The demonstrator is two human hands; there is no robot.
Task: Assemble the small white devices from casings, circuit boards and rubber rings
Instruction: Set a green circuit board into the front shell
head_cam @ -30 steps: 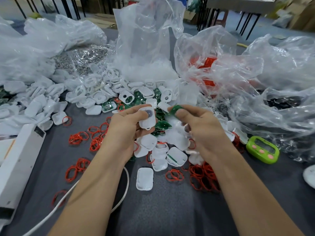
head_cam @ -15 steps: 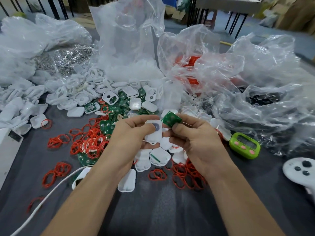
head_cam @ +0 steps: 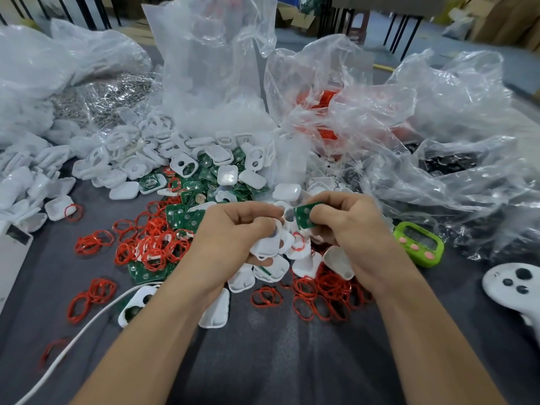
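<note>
Fitting the circuit board [head_cam: 304, 215] was the step in hand: left hand [head_cam: 233, 233] had its fingers curled round a white casing [head_cam: 267, 244], held low over the loose casings [head_cam: 242, 280] & red rubber rings [head_cam: 321, 287] on the worktop [head_cam: 263, 361]. Right hand [head_cam: 350, 229] pinched the green board btwn thumb & forefinger, its edge right at the casing's top end, touching or just shy, couldn't tell. Next move prob called for squaring the board to the shell's outline and pressing it flat, w/ a ring to follow.
</note>
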